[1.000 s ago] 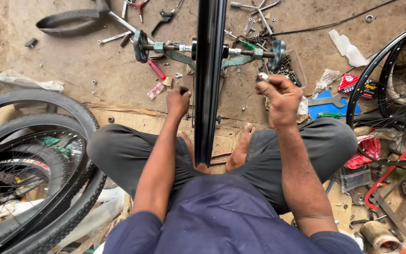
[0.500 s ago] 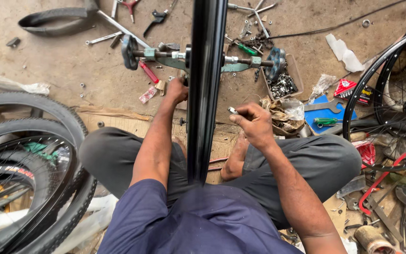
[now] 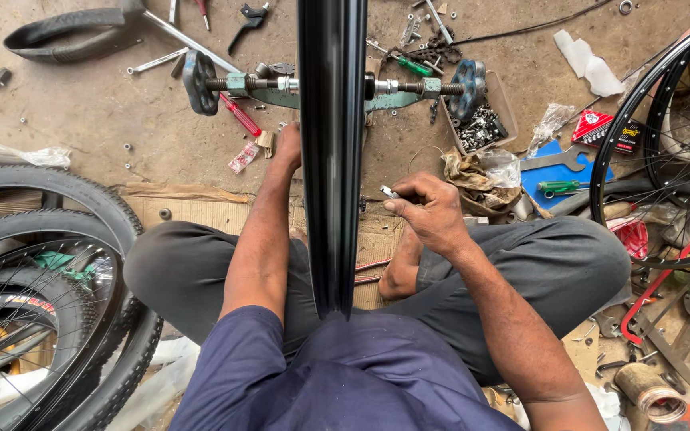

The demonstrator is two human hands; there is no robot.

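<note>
A black bicycle rim [image 3: 331, 160] is seen edge-on, standing upright in the middle of the head view, between the crossed legs of a seated person. It is carried on the threaded axle of a pale green truing stand [image 3: 409, 92], which lies across the floor [image 3: 89, 120] just beyond the knees, with a round black knob at each end.

The right hand [image 3: 429, 209] is closed on a small silvery tool [image 3: 389, 191], pinched between thumb and fingertips just beside the right face of the rim. The left hand [image 3: 287, 148] is reached forward along the left face of the rim, close to the stand; its fingers are hidden behind the rim, so whether anything is gripped cannot be told.

A flattened sheet of cardboard [image 3: 193, 209] is spread under the legs. To the right of the stand, a small box of nuts and bolts [image 3: 482, 124] is set on the floor, with a crumpled rag [image 3: 473, 172] just beside it. Further right, a green-handled screwdriver [image 3: 562, 187] and a flat spanner [image 3: 557, 160] are laid on a blue sheet. A red-handled screwdriver [image 3: 239, 114] is found left of the rim, under the stand. Spoked wheels with tyres [image 3: 49, 287] are stacked at the left edge, and more black wheels [image 3: 664, 136] are leaned at the right edge.
</note>
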